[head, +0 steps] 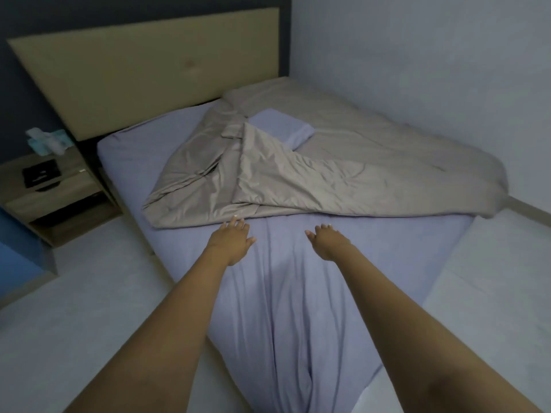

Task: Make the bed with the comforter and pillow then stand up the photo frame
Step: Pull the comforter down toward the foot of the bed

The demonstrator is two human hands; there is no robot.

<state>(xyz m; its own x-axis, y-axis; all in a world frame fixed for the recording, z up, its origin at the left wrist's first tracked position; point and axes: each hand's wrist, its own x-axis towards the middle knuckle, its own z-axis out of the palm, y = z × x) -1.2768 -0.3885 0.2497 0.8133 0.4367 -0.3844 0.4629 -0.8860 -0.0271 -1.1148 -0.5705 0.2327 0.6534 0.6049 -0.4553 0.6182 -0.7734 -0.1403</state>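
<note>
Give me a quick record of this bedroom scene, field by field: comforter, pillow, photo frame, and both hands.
comforter: the comforter lies bunched and folded over on the far half of the bed
pillow: the pillow lies mid-bed, partly under a comforter fold
photo frame: the photo frame lies flat on the nightstand
left hand: the left hand is open, fingertips at the comforter's near edge
right hand: the right hand is open, over the bare sheet

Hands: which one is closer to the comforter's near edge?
The left hand. Its fingertips reach the comforter hem, while the right hand hovers over bare sheet, clearly short of it.
</note>
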